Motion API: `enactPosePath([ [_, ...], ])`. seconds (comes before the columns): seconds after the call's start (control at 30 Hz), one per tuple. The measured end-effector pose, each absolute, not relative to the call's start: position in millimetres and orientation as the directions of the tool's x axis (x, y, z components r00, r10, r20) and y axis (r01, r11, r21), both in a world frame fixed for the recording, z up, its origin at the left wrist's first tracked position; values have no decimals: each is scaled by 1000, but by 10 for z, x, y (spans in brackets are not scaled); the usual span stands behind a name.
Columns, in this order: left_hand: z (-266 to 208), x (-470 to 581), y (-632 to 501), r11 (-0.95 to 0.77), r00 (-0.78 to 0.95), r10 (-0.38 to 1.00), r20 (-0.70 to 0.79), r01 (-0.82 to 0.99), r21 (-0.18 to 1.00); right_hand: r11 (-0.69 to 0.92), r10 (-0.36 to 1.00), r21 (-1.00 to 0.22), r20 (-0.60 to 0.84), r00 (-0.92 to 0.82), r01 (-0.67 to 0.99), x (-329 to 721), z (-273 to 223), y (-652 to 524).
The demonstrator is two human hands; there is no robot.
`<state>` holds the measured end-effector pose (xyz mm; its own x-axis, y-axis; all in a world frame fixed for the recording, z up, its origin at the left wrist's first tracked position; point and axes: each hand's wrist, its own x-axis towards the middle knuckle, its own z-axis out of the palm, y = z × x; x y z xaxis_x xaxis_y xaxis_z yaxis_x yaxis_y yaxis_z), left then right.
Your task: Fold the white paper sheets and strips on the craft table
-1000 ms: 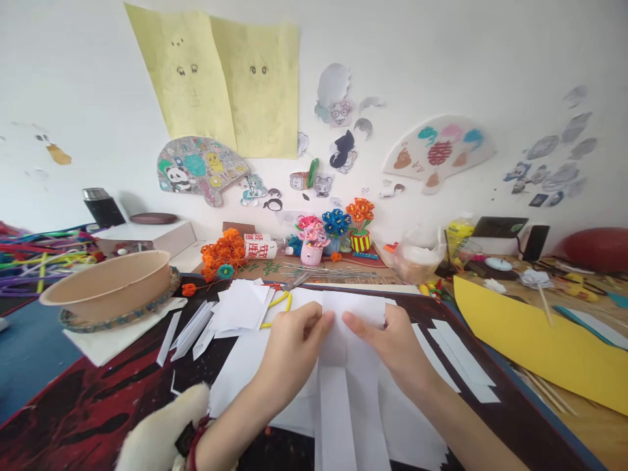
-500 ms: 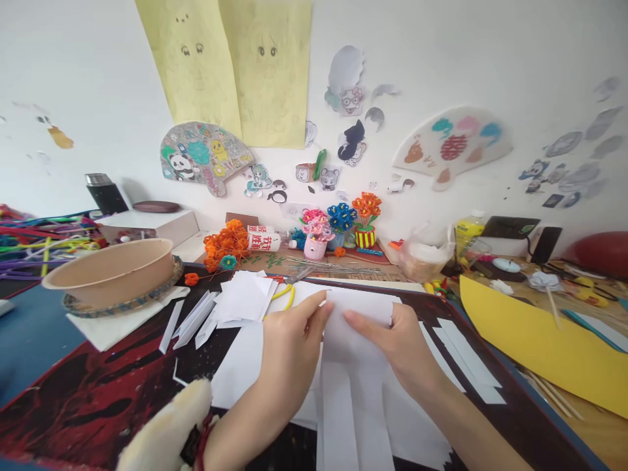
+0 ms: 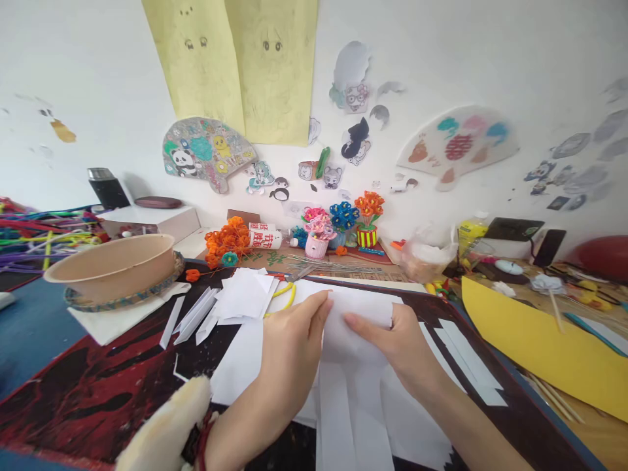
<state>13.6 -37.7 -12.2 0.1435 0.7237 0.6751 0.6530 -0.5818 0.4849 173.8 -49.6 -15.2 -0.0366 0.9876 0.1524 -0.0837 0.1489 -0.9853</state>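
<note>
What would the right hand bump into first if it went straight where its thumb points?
Probably the left hand: the right hand has its thumb on the paper, pointing toward the left hand's fingers. Depth is hard to judge.

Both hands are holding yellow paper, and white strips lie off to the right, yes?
Not quite: the paper in the left hand and right hand is white, not yellow, as the head view shows. White strips do lie off to the right.

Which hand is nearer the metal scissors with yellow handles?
Left. The left hand is just on the near side of the scissors; the right hand is farther right, across the white paper sheet.
</note>
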Motion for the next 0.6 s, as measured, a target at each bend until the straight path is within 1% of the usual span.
enactPosePath([
  [0.27, -70, 148, -375, -511, 111, 831, 546, 543, 667, 177, 982, -979, 182, -45, -98, 1742, -165, -497],
  [0.33, -53, 155, -377, -489, 108, 857, 504, 479, 729, 188, 980, -977, 194, -46, -104, 1742, -162, -501],
  [0.47, -20, 165, -363, -430, 124, 903, 412, 276, 859, 194, 977, -974, 202, -63, -115, 1745, -138, -518],
  [0.53, -8, 167, -350, -397, 142, 916, 375, 199, 896, 180, 979, -977, 189, -78, -114, 1748, -126, -523],
  [0.6, 3, 166, -343, -366, 159, 926, 342, 161, 916, 167, 980, -979, 177, -88, -115, 1751, -120, -523],
])
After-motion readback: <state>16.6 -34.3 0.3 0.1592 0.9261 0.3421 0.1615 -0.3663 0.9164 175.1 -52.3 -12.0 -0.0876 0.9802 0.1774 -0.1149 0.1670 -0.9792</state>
